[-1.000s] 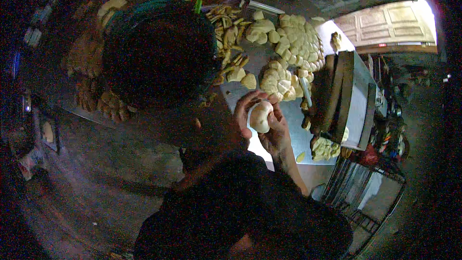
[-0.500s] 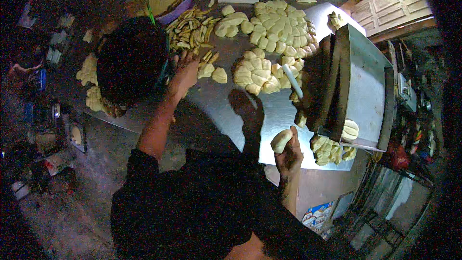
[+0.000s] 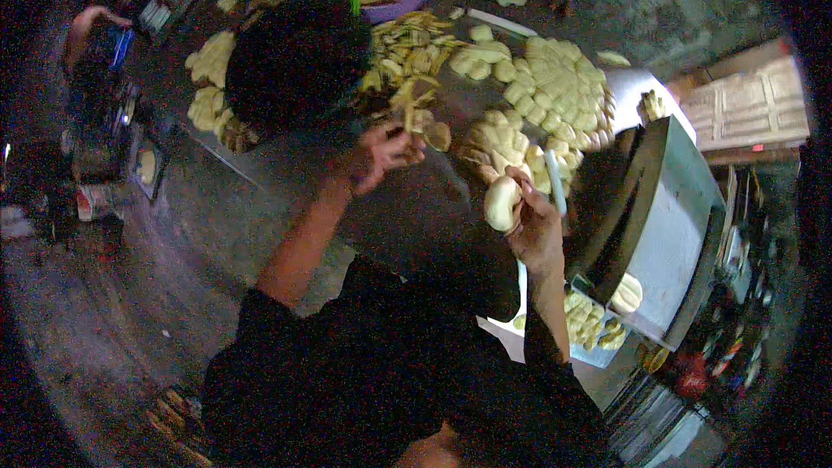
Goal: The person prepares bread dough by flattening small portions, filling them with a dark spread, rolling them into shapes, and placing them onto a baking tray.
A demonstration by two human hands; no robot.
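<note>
My right hand (image 3: 537, 230) holds a smooth, pale, rounded piece of dough (image 3: 502, 203) between thumb and fingers, raised over the near side of the table. My left hand (image 3: 386, 158) hovers palm-inward near a loose dough piece (image 3: 438, 136), below a heap of yellowish slices (image 3: 412, 43). Its fingers are blurred by motion, and whether anything lies in them does not show. Beyond my right hand, a cluster of dough pieces (image 3: 503, 134) and a larger mass of dough pieces (image 3: 563, 78) rest on the table, with a white rod (image 3: 555, 182) beside them.
A purple basin (image 3: 403, 7) with yellowish contents stands at the far side. A large dark round shape (image 3: 295, 65) covers the table's left part. More dough lumps (image 3: 211, 61) lie beyond it. At right stands a metal box-like machine (image 3: 667, 225), dough pieces (image 3: 589, 321) below it.
My left hand has drawn back from the heap of slices toward me. My right hand has risen with its dough piece toward the dough cluster. The whole view has turned and shifted.
</note>
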